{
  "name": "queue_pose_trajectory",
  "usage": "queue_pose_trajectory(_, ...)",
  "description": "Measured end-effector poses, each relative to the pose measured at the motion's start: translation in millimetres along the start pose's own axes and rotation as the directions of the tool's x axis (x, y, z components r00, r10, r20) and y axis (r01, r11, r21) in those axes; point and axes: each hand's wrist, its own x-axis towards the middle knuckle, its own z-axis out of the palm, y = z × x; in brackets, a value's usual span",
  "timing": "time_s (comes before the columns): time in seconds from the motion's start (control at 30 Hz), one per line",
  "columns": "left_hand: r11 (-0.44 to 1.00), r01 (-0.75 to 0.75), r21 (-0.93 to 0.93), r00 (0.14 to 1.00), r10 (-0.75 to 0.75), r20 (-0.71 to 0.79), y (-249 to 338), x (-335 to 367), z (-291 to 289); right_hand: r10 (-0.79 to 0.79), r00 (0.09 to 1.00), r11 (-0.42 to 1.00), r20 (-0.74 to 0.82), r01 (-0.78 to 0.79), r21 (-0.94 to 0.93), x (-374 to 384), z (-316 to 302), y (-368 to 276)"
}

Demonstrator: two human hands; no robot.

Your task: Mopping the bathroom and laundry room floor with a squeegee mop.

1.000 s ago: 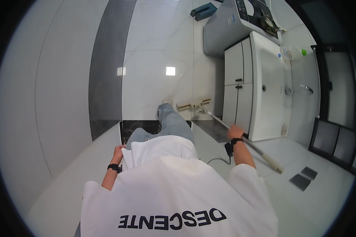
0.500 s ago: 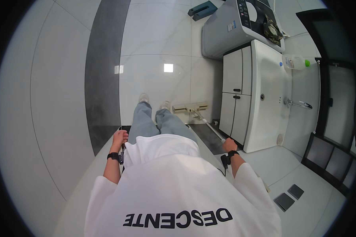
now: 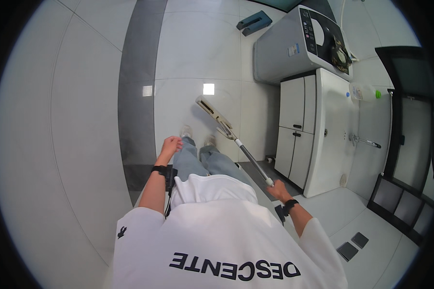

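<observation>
My right hand [image 3: 278, 190] is wrapped round the upper end of a mop handle. The mop [image 3: 250, 156] has a silver-grey pole that slants forward and left from that hand. Its long, narrow, cream-coloured head [image 3: 212, 111] lies just ahead of my feet, turned diagonally; whether it touches the floor, I cannot tell. In front of my left hip, my left hand [image 3: 171, 144] is raised with its fingers curled in, and nothing shows in it. Black bands with small devices sit on both wrists.
A white sink cabinet [image 3: 294, 101] with a basin and tap [image 3: 366, 140] stands on my right. Beyond it is a grey washing machine [image 3: 279, 60], with a blue-green stool-like object [image 3: 254, 23] on the tiles beside it. A clear bottle [image 3: 364, 91] with a green cap stands on the sink.
The mop head has swung left and forward, turning from sideways to diagonal. My left hand has moved up and forward from beside my hip. My right hand has kept its hold on the mop.
</observation>
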Motion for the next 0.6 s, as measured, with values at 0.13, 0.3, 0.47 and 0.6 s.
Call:
queue_pose_trajectory(0.13,0.995,-0.094,0.017,0.995,0.093,0.046,8.1,36.2,10.1,-0.207,0.976,0.977,0.073,0.203,0.063,-29.7,-31.3,-36.6)
queue_pose_trajectory(0.3,0.885,-0.369,0.283,0.910,0.407,-0.085,-23.6,92.7,29.8,-0.139,0.925,0.953,0.352,0.028,0.301,-96.1,-79.4,-108.2)
queue_pose_trajectory(0.47,0.919,-0.366,0.144,0.915,0.384,-0.123,-6.7,105.1,41.0,-0.195,0.878,0.947,0.437,0.052,0.318,-135.9,-91.9,-139.0)
queue_pose_trajectory(0.6,0.935,-0.111,-0.338,0.991,0.129,0.032,46.7,81.0,56.0,-0.286,0.870,0.857,0.403,0.043,0.514,-148.8,-48.1,-104.6)
